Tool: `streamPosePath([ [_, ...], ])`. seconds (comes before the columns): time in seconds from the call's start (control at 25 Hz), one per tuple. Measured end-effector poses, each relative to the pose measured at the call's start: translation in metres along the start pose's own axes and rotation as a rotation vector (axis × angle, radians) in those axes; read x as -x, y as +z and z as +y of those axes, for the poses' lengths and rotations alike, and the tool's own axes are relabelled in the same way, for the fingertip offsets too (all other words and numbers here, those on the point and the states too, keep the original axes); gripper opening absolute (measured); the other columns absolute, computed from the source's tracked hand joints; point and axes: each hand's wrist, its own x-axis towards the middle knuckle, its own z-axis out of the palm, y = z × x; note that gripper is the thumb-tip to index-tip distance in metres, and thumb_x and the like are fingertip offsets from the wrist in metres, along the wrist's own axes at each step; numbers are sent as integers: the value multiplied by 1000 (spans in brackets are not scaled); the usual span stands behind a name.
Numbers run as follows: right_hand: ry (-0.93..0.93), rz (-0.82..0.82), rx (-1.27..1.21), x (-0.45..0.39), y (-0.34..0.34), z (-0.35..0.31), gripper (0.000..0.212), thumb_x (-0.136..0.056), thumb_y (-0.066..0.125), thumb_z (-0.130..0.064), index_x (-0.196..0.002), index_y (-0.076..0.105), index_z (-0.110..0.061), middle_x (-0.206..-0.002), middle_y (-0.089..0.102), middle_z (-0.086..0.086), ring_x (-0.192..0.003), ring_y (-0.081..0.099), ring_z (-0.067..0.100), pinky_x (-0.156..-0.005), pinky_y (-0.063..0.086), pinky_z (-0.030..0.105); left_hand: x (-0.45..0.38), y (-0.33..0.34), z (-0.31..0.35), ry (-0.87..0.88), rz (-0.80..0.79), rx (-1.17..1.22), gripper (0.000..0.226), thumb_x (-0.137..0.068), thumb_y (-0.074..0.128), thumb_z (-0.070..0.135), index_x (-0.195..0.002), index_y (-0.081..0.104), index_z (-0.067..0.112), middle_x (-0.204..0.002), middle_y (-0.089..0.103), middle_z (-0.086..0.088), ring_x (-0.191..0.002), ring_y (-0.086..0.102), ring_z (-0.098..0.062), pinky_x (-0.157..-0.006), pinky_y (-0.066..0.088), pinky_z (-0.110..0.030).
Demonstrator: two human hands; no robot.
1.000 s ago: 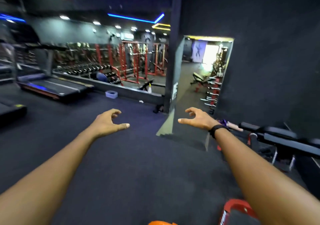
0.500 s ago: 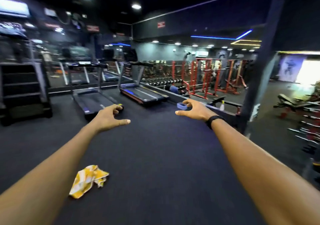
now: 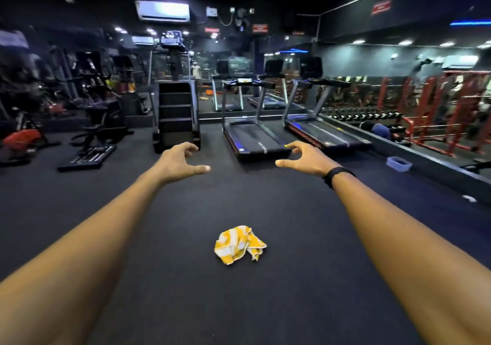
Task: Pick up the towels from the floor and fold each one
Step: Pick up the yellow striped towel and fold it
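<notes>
Yellow-and-white towel (image 3: 240, 244), crumpled on floor (image 3: 292, 291)

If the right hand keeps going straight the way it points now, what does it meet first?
Probably the rear end of the nearer black treadmill; the right hand points there, well beyond the crumpled yellow-and-white towel. Depth is uncertain.

Gym equipment along the far wall

Stair climber (image 3: 176, 113) left of two treadmills (image 3: 253, 137); small blue tub (image 3: 398, 164) beside red racks (image 3: 457, 110).

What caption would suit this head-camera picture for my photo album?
Both arms stretch forward, left hand and right hand empty, above a crumpled yellow-and-white towel on the dark gym floor.
</notes>
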Motion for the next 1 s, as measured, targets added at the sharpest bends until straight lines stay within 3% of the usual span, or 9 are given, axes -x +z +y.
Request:
streamPosePath([
  [0.2, -55, -76, 11, -98, 54, -19, 70, -80, 70, -50, -137, 45, -20, -141, 46, 4, -128, 45, 20, -92, 32, 24, -53, -6, -73, -106, 12, -17, 73, -71, 79, 48, -132, 51, 20, -130, 55, -5, -119, 52, -21, -96, 42, -32],
  [0.6, -114, -129, 32, -361, 71, -13, 63, -77, 72, -50, -130, 53, -21, -134, 54, 4, -123, 51, 19, -99, 38, 30, -294, -3, -138, -155, 50, -14, 75, -68, 78, 55, -130, 52, 22, -130, 55, -2, -118, 52, -19, -102, 44, -38],
  [0.84, -81, -125, 61, -475, 77, 13, 62, -76, 73, -52, -127, 54, -25, -137, 53, 4, -123, 50, 20, -100, 38, 32, -409, 24, -170, -164, 9, 19, 72, -72, 76, 52, -133, 50, 23, -131, 54, -2, -119, 51, -18, -96, 41, -31],
  [1.0, -28, -129, 60, -559, 113, 51, 63, -78, 73, -48, -131, 52, -21, -136, 52, 5, -124, 49, 19, -94, 35, 26, -499, 68, -217, -159, -51, 29, 71, -72, 77, 50, -132, 51, 23, -129, 54, -2, -116, 52, -18, -91, 41, -28],
])
